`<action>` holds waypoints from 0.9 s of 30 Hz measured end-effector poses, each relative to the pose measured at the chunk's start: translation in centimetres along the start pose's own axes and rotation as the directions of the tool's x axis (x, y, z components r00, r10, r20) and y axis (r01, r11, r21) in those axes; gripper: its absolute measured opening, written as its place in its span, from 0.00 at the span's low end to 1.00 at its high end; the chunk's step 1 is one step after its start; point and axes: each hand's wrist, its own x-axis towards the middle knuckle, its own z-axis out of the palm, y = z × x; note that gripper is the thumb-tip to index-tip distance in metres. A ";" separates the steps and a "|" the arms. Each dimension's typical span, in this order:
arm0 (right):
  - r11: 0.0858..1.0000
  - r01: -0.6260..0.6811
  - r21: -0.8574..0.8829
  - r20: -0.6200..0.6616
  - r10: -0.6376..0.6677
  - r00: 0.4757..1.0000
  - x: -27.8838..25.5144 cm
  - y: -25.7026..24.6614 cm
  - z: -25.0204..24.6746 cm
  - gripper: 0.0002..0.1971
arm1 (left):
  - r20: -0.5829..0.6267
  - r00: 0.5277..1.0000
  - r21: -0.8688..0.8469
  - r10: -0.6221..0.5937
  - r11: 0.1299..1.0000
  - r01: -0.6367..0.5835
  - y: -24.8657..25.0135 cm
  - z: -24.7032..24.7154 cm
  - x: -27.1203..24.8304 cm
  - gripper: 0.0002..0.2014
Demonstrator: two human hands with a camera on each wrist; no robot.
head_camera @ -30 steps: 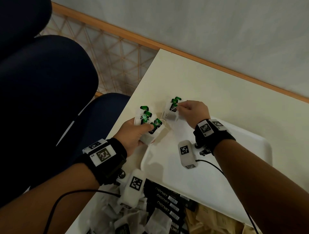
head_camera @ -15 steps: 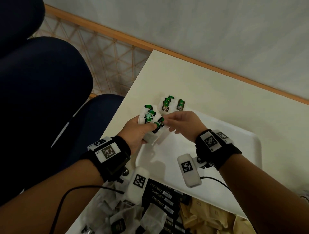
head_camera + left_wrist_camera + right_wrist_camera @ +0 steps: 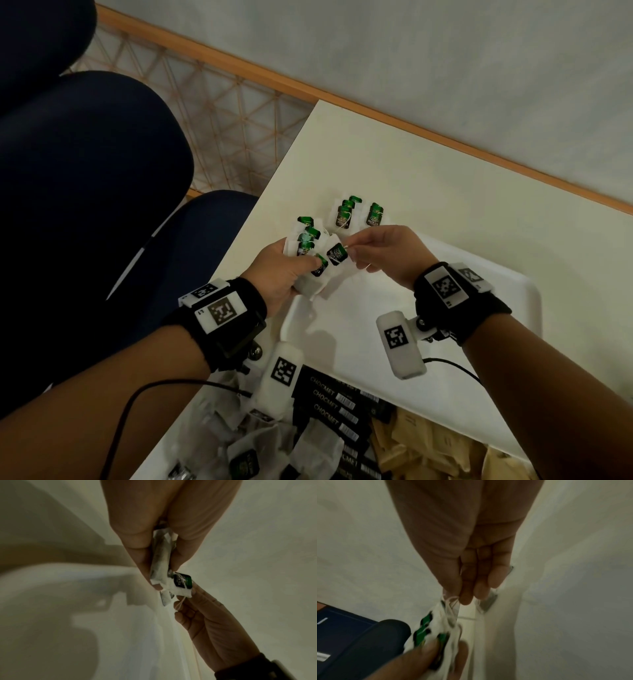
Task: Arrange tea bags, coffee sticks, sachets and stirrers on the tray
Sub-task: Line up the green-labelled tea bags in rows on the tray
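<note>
My left hand point(image 3: 284, 274) grips a fanned bunch of white tea bags with green tags point(image 3: 310, 245) above the near left corner of the white tray point(image 3: 404, 346). My right hand point(image 3: 363, 251) pinches one tea bag point(image 3: 335, 255) at the bunch's right side by its top and string. The left wrist view shows that tea bag point(image 3: 181, 586) held between the fingers of both hands. The right wrist view shows the bunch point(image 3: 435, 626) under my right fingertips point(image 3: 465, 599). Three tea bags point(image 3: 358, 216) lie side by side at the tray's far left corner.
Below the tray sits a pile of loose tea bags point(image 3: 239, 442), black Chocmet sticks point(image 3: 339, 407) and brown paper sachets point(image 3: 428, 442). The cream table point(image 3: 445, 192) ends at a left edge beside a dark blue chair point(image 3: 102, 178). A wall runs behind.
My right hand left a tea bag on the tray's far left corner, drew back toward me and now pinches another bag from the bunch. The left hand stayed put.
</note>
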 end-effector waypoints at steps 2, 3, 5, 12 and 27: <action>1.000 0.001 -0.013 0.018 0.000 1.000 0.0 -0.3 -0.6 0.06 | -0.009 1.000 0.004 -0.001 1.000 0.001 -0.1 -0.3 0.1 0.15; 1.000 -0.009 -0.012 0.035 0.009 0.999 -0.1 -0.4 -0.7 0.09 | -0.010 1.000 0.013 -0.001 1.000 0.001 -0.1 -0.4 0.1 0.14; 0.999 -0.025 -0.021 0.083 0.027 0.996 -0.1 -0.4 -0.6 0.10 | 0.004 1.000 0.028 0.006 1.000 -0.006 -0.1 -0.4 0.2 0.15; 0.999 -0.030 -0.013 -0.054 0.030 0.998 0.5 0.5 0.1 0.05 | 0.024 1.000 0.039 0.008 0.999 -0.009 0.0 0.1 0.2 0.12; 0.894 -0.024 -0.448 -0.261 -0.105 0.959 3.7 2.2 -3.5 0.08 | 0.043 0.999 -0.013 -0.005 1.000 0.006 0.1 0.2 0.3 0.17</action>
